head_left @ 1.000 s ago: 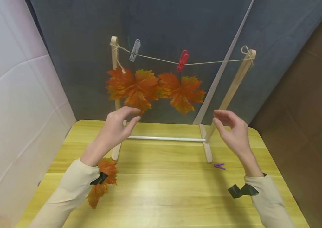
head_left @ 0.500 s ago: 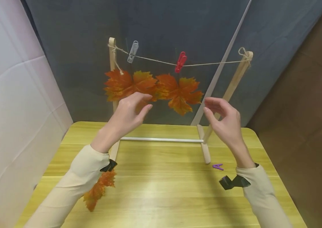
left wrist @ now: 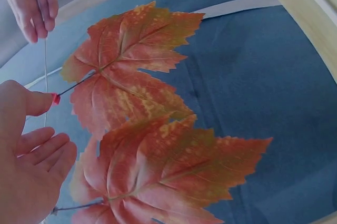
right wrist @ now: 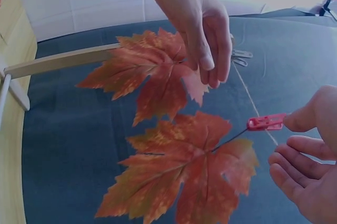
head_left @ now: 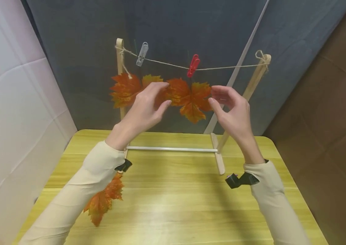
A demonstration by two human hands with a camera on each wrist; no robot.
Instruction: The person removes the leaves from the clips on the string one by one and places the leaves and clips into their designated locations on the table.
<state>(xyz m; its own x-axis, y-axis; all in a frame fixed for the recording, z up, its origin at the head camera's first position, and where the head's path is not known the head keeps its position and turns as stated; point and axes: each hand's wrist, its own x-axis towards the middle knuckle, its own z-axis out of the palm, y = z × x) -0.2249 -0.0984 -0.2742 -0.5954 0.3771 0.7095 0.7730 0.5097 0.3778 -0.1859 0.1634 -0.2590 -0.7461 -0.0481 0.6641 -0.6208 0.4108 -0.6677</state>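
Note:
Two orange maple leaves hang by their stems from a string [head_left: 222, 68]. A grey clothespin [head_left: 142, 54] clips the left leaf [head_left: 124, 90], and a red clothespin [head_left: 193, 65] clips the right leaf [head_left: 192, 100]. My left hand [head_left: 148, 105], fingers gently curved and holding nothing, is raised in front of the left leaf and covers part of it. Beside the right leaf's outer edge is my right hand [head_left: 234, 110], thumb and fingers apart around nothing. In the right wrist view, its fingers [right wrist: 300, 163] appear below the red clothespin [right wrist: 266, 122].
The string is tied between two wooden posts [head_left: 255, 80], joined low down by a white rod [head_left: 173, 149]. Another maple leaf [head_left: 104, 200] lies on the table [head_left: 167, 204] at left, partly under my left sleeve. A purple clothespin is almost hidden behind the right wrist camera [head_left: 234, 181].
Both hands have risen from near the table's back edge to the height of the hanging leaves and moved closer together. The right wrist camera now covers the purple clothespin.

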